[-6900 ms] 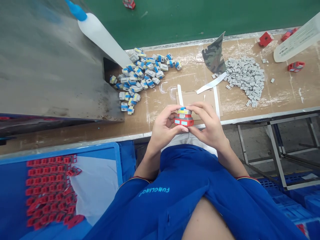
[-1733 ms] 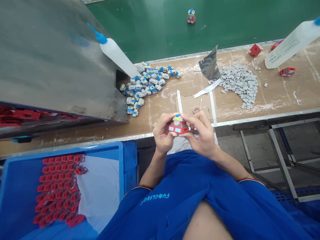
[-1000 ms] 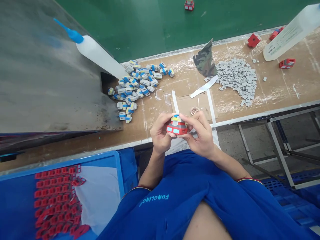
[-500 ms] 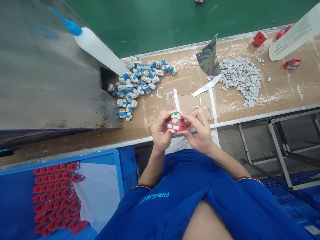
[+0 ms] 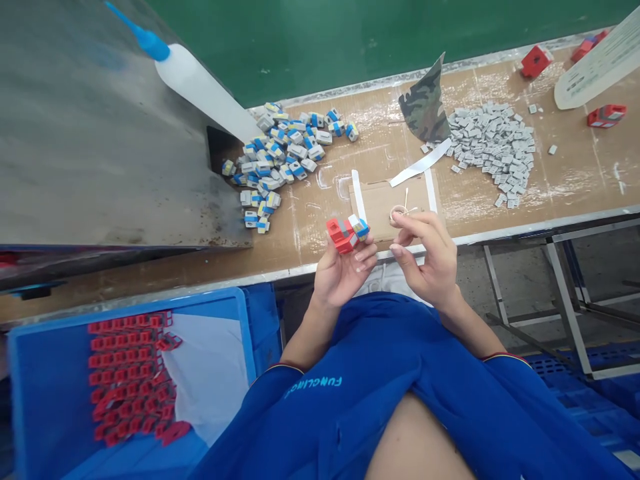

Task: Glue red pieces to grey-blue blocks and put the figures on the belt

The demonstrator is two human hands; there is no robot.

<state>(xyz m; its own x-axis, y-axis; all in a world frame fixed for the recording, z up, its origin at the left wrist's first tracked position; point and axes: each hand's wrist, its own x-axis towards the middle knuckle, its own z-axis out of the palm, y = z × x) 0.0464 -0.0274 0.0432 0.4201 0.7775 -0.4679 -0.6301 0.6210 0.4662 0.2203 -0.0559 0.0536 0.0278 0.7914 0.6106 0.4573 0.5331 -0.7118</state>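
Red, blocky toy part (image 5: 340, 236) with a small white-and-blue top piece (image 5: 362, 229) now lies tipped sideways in the curled fingers of the left hand (image 5: 343, 275) alone, whereas both hands held it upright a moment ago. The right hand (image 5: 434, 259) has come away, thumb and forefinger parted with nothing visible between, forefinger tip at a small beige ring-shaped holder (image 5: 392, 212), contact uncertain. Two-handed handling seems paused or finished.

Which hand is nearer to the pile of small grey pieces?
The right hand, below and left of the grey pile in view; the left hand is farther left.
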